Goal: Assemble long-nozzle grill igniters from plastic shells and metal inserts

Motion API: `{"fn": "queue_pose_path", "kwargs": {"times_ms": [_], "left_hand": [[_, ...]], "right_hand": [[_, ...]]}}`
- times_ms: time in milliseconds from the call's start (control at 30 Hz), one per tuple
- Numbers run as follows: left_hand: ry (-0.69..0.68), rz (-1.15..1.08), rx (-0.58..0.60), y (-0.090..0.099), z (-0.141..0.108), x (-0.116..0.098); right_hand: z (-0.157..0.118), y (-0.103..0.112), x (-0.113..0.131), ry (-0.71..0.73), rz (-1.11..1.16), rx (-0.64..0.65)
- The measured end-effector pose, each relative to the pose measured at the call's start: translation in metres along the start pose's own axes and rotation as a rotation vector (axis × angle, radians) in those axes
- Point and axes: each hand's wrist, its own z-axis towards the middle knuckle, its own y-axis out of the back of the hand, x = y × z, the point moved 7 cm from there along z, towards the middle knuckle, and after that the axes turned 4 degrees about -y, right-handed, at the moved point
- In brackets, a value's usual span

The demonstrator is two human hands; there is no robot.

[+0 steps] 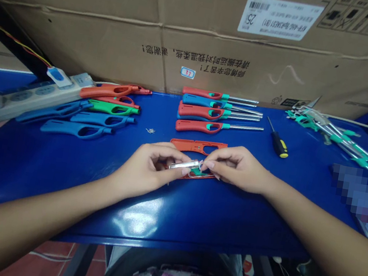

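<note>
My left hand (150,168) pinches a clear, shiny lighter tank (184,164) between thumb and fingers. At the tank's right end, my right hand (235,168) has its thumb and fingertips closed; what they grip is too small to make out. Just below the fingertips shows a green part (198,172) with a thin wire, over an orange-red shell half partly covered by my hands. Another orange shell half (186,145) lies open just behind, with its trigger opening at the right.
Behind my hands lie assembled lighters (195,125). Blue, green and orange shells (95,132) and a power strip (41,94) are at left. Small screws (150,130) lie mid-table. Rightward are a screwdriver (279,143) and metal-tube parts (346,140). A cardboard box (114,46) stands at the back.
</note>
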Motion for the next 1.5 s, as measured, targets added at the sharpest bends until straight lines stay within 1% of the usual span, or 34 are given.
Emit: {"fn": "queue_pose_path", "kwargs": {"times_ms": [100, 333, 467, 600, 767, 900, 1100, 1300, 1500], "left_hand": [[-0.026, 0.032, -0.004, -0.001, 0.0, 0.001], [-0.024, 0.069, 0.007, -0.003, 0.0, 0.005], [-0.035, 0.083, 0.002, -0.003, -0.001, 0.003], [-0.053, 0.086, -0.032, -0.003, -0.002, -0.001], [-0.056, 0.085, -0.03, -0.005, -0.003, -0.001], [-0.034, 0.074, -0.02, -0.004, -0.003, 0.002], [0.011, 0.043, -0.041, 0.0, -0.002, 0.006], [0.024, 0.041, -0.048, 0.001, -0.002, 0.008], [0.037, 0.03, -0.071, 0.001, -0.002, 0.009]], "right_hand": [[-0.001, -0.001, 0.0, -0.012, -0.04, 0.001], [-0.001, -0.003, -0.001, -0.01, -0.09, 0.011], [-0.001, -0.004, -0.002, -0.007, -0.114, 0.007], [-0.001, -0.004, -0.003, -0.018, -0.131, 0.0], [0.0, -0.003, -0.001, -0.011, -0.141, -0.023], [0.0, -0.002, -0.002, -0.014, -0.084, -0.051], [0.0, -0.001, -0.011, -0.06, 0.06, -0.067], [0.002, 0.001, -0.009, -0.048, 0.116, -0.074], [0.002, 0.002, -0.01, -0.053, 0.131, -0.119]]}}
